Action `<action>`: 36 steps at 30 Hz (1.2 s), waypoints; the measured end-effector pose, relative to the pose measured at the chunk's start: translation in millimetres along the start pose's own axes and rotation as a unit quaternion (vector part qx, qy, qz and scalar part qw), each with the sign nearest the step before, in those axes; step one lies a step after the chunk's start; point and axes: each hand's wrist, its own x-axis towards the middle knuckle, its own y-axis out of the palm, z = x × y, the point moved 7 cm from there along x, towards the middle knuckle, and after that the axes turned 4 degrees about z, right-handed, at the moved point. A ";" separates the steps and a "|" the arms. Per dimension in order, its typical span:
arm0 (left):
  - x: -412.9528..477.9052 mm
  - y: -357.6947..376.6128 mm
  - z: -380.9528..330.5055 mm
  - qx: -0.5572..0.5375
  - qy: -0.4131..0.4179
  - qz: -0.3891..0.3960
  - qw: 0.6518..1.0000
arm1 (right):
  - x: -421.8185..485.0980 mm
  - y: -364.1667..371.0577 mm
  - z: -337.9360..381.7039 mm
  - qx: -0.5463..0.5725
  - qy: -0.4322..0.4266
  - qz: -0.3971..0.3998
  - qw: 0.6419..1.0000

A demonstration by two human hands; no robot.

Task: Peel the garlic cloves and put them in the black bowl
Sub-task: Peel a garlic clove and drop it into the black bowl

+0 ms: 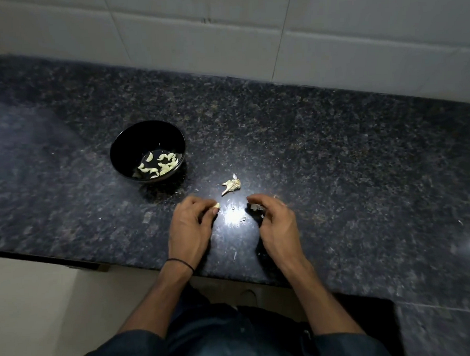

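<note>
A black bowl [147, 152] stands on the dark granite counter, left of centre, with several peeled cloves [162, 165] inside. My left hand [190, 228] pinches a pale garlic clove [216, 205] at its fingertips, right of and below the bowl. My right hand [277, 224] is a short way to the right, fingers curled round bits of white garlic skin [254, 207]. The stripped garlic stem with papery remains [230, 184] lies on the counter just beyond both hands.
Small flakes of skin [242, 219] lie between and near the hands. The counter's front edge [124, 263] runs just under my wrists. A white tiled wall [222, 38] backs the counter.
</note>
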 end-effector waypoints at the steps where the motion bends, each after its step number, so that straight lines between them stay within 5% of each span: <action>1: 0.4 0.3 0.1 -0.002 -0.002 0.001 1.000 | -1.4 1.2 3.9 0.000 -0.011 -0.001 1.000; 13: 1.9 -0.6 -0.8 0.002 0.012 -0.012 1.000 | 4.8 -28.8 -10.3 -0.102 -0.016 -0.116 0.988; 17: -0.5 -2.4 -0.4 -0.001 0.015 -0.011 1.000 | 5.5 -13.9 -18.3 -0.216 -0.005 -0.081 0.973; 25: -17.1 -10.1 2.4 -0.016 0.002 -0.022 1.000 | -22.3 37.2 -2.4 -0.228 -0.130 0.075 0.962; 31: -35.0 -5.6 5.3 0.002 0.009 -0.016 1.000 | 2.6 4.3 -8.6 -0.182 -0.103 0.002 0.978; 36: -39.7 -0.9 1.4 0.044 0.006 -0.022 0.999 | 11.9 21.4 -10.0 -0.223 -0.128 0.075 0.963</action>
